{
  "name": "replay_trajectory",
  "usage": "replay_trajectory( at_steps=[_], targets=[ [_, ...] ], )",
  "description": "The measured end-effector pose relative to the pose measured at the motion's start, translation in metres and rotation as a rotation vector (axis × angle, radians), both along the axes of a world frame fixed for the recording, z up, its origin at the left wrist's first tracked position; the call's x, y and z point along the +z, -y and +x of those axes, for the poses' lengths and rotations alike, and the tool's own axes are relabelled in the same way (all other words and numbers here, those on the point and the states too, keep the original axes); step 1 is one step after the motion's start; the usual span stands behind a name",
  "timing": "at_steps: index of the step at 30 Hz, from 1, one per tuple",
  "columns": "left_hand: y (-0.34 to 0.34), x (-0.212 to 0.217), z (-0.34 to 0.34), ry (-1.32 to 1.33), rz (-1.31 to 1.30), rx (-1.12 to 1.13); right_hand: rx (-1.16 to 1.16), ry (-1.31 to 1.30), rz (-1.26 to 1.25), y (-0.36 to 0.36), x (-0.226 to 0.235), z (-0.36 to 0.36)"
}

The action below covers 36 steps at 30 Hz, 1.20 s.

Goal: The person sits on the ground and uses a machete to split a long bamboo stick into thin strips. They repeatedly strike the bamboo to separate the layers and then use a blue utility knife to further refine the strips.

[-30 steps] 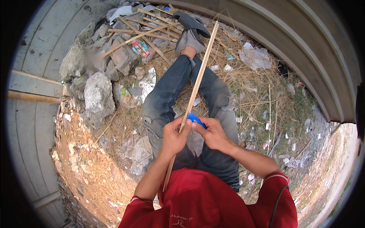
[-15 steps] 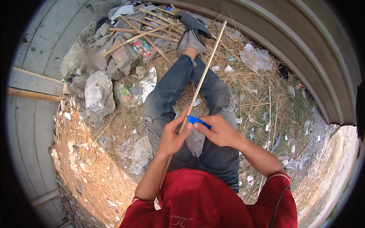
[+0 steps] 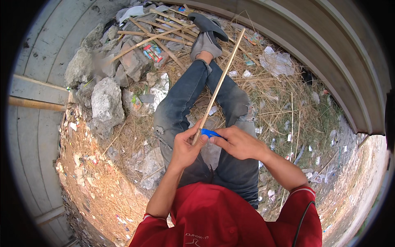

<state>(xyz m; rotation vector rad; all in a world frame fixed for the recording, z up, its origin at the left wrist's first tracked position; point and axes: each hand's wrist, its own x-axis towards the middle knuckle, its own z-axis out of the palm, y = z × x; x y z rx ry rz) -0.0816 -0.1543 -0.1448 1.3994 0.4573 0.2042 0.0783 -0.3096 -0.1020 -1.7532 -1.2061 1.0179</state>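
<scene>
Long, thin wooden strip [image 3: 223, 77]: pale tan. Small blue handheld tool [image 3: 210, 133]: solid bright blue. Short-sleeved red cloth shirt [image 3: 224, 214]: white cuff stripes, small white print. Ripped dark-blue denim trousers [image 3: 234, 173]: faded grey at knees.

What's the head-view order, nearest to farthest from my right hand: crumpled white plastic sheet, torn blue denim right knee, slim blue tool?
1. Slim blue tool, in your right hand.
2. Torn denim right knee, ahead.
3. Crumpled white plastic sheet, upper right.

Outdoor waste ground: rough rocks [image 3: 108, 101], dry grass [image 3: 269, 109] and a crumpled plastic sheet [image 3: 276, 64] lay between a ribbed panel [image 3: 345, 61] and a grey wall [image 3: 29, 164].
</scene>
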Motion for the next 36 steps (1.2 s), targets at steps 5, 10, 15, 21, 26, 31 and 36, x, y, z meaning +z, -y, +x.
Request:
replay_trajectory(
  at_steps=[5, 10, 15, 21, 26, 31, 36],
  targets=[
    [0.003, -0.004, 0.000, 0.007, 0.018, 0.070, -0.116, 0.013, -0.018, -0.002, -0.004, -0.016],
    [0.011, 0.002, 0.014, -0.006, 0.036, 0.216, -0.392, -0.019, 0.091, -0.012, -0.035, -0.042],
    [0.034, 0.009, 0.012, 0.021, 0.078, 0.102, -0.932, -0.306, 0.369, -0.034, -0.040, -0.015],
    [0.014, 0.004, 0.005, -0.035, 0.004, 0.022, -0.697, -0.089, 0.328, -0.010, -0.007, 0.007],
    [0.019, 0.002, 0.009, 0.012, 0.284, 0.081, -0.510, 0.116, 0.102, -0.013, 0.010, -0.009],
    [0.021, 0.005, 0.007, -0.023, 0.377, 0.080, -0.455, -0.039, 0.140, -0.021, 0.006, -0.009],
    [0.000, 0.002, -0.014, -0.098, 0.390, -0.029, -0.276, -0.050, 0.093, -0.006, 0.004, 0.018]
  ],
)
